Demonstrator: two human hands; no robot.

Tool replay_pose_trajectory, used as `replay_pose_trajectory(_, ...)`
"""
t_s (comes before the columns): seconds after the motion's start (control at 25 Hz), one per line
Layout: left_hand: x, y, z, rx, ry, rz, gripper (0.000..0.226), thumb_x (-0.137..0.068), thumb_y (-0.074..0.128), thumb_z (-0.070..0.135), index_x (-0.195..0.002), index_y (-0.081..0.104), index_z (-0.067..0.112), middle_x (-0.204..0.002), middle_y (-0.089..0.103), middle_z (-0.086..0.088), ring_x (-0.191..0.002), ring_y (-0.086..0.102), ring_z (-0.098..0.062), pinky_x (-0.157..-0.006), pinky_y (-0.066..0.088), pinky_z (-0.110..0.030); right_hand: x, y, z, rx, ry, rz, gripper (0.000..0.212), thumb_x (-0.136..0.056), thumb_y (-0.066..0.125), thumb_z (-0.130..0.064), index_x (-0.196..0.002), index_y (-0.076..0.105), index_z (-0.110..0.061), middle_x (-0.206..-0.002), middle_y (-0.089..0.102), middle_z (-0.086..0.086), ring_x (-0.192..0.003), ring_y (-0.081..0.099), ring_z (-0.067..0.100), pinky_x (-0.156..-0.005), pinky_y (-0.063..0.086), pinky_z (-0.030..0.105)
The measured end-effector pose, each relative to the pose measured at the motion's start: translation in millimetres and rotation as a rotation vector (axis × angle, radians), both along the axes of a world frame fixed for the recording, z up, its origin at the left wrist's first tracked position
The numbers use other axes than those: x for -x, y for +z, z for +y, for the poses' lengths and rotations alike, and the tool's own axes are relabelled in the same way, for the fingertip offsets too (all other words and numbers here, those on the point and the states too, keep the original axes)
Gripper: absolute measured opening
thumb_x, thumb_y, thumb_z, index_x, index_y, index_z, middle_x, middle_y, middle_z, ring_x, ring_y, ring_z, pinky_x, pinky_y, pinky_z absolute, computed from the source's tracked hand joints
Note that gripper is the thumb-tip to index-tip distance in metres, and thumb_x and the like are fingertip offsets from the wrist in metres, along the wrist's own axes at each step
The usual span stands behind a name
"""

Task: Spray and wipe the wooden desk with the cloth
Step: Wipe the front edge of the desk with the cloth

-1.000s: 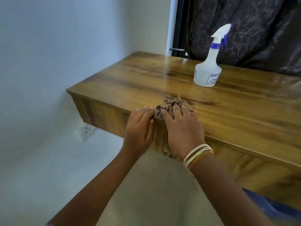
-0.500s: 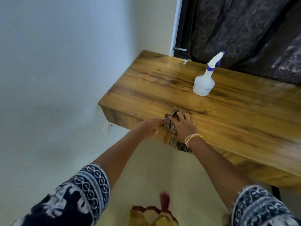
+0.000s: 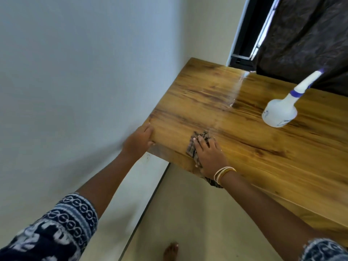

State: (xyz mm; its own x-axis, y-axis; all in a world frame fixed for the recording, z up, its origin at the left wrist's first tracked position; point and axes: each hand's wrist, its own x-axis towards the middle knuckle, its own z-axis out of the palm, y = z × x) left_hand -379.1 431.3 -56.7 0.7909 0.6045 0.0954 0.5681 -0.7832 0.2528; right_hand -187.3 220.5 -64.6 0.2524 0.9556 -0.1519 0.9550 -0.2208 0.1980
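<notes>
Left hand (image 3: 140, 141) has slid to grip the desk (image 3: 263, 157) corner (bracing) while flat right hand (image 3: 209, 156) presses the cloth (image 3: 195, 147), wiping.

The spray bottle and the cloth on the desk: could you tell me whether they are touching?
Apart. The head view shows bare wood of the desk between the spray bottle and the cloth under the right hand.

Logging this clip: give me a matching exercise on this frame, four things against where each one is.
1. white plastic spray bottle
2. brown checked cloth
3. left hand
4. right hand

a. gripping the wooden desk's corner
b. pressing flat on the cloth
c. standing on the desk top
d. draped over the front edge

Pairs: 1-c, 2-d, 3-a, 4-b
</notes>
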Motion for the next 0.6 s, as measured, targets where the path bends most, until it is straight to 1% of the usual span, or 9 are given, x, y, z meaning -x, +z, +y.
replay_pose_trajectory(0.08, 9, -5, 4, -0.023, 0.042, -0.049, 0.049, -0.078, 0.076, 0.004, -0.124, 0.060, -0.003, -0.134, 0.057, -0.021, -0.117, 0.060, -0.037, -0.092, 0.053, -0.046, 18, 0, 46, -0.047, 0.026, 0.038, 0.094, -0.085, 0.061, -0.044, -0.155, 0.011, -0.007, -0.159, 0.020, 0.015, -0.129, 0.035, 0.037, -0.112, 0.026, 0.049)
replay_pose_trajectory(0.16, 13, -12, 0, -0.059, 0.071, -0.042, 0.058, -0.069, 0.079, -0.008, -0.123, 0.060, -0.009, -0.128, 0.061, -0.024, -0.112, 0.064, -0.038, -0.086, 0.055, -0.046, 35, 2, 93, -0.073, 0.047, 0.090, 0.097, -0.083, 0.062, -0.045, -0.155, 0.009, -0.007, -0.160, 0.016, 0.014, -0.131, 0.031, 0.036, -0.113, 0.025, 0.049)
replay_pose_trajectory(0.24, 14, -20, -15, -0.014, 0.131, -0.030, 0.066, -0.066, 0.075, -0.014, -0.129, 0.054, -0.010, -0.133, 0.057, -0.025, -0.117, 0.061, -0.037, -0.085, 0.055, -0.040, 46, 3, 133, -0.065, 0.052, 0.135, 0.105, -0.077, 0.067, -0.048, -0.155, 0.008, -0.008, -0.161, 0.014, 0.012, -0.135, 0.027, 0.035, -0.114, 0.023, 0.048)
replay_pose_trajectory(0.36, 24, -24, -31, 0.034, 0.201, -0.018, 0.071, -0.068, 0.075, -0.011, -0.134, 0.051, -0.006, -0.139, 0.054, -0.020, -0.120, 0.060, -0.030, -0.079, 0.057, -0.030, 58, 3, 175, -0.067, 0.083, 0.138, 0.109, -0.072, 0.070, -0.048, -0.155, 0.012, -0.008, -0.159, 0.017, 0.012, -0.134, 0.028, 0.035, -0.114, 0.023, 0.048)
replay_pose_trajectory(0.4, 30, -24, -30, 0.035, 0.220, -0.025, 0.069, -0.071, 0.075, -0.008, -0.136, 0.050, -0.004, -0.140, 0.053, -0.019, -0.121, 0.060, -0.029, -0.082, 0.056, -0.029, 62, 3, 184, -0.077, 0.088, 0.114, 0.106, -0.072, 0.070, -0.047, -0.154, 0.015, -0.007, -0.157, 0.020, 0.013, -0.132, 0.031, 0.035, -0.113, 0.024, 0.048)
replay_pose_trajectory(0.48, 39, -27, -24, 0.065, 0.240, -0.026, 0.064, -0.082, 0.068, -0.003, -0.141, 0.045, -0.001, -0.146, 0.048, -0.015, -0.129, 0.053, -0.027, -0.095, 0.049, -0.029, 71, 2, 190, -0.109, 0.110, 0.045, 0.097, -0.077, 0.067, -0.044, -0.152, 0.020, -0.004, -0.154, 0.026, 0.014, -0.127, 0.037, 0.035, -0.112, 0.027, 0.048)
replay_pose_trajectory(0.56, 46, -31, -22, 0.163, 0.287, -0.020, 0.057, -0.090, 0.057, -0.001, -0.145, 0.041, 0.002, -0.150, 0.043, -0.012, -0.136, 0.044, -0.026, -0.105, 0.042, -0.031, 77, -3, 185, -0.152, 0.178, 0.025, 0.084, -0.084, 0.060, -0.038, -0.151, 0.022, -0.004, -0.152, 0.029, 0.014, -0.126, 0.039, 0.035, -0.113, 0.027, 0.046)
replay_pose_trajectory(0.6, 49, -31, -24, 0.263, 0.342, -0.016, 0.053, -0.091, 0.053, -0.001, -0.143, 0.043, 0.003, -0.149, 0.045, -0.011, -0.135, 0.045, -0.026, -0.105, 0.041, -0.032, 79, -5, 179, -0.170, 0.218, 0.037, 0.079, -0.087, 0.057, -0.037, -0.152, 0.023, -0.005, -0.153, 0.031, 0.013, -0.125, 0.040, 0.034, -0.112, 0.028, 0.045)
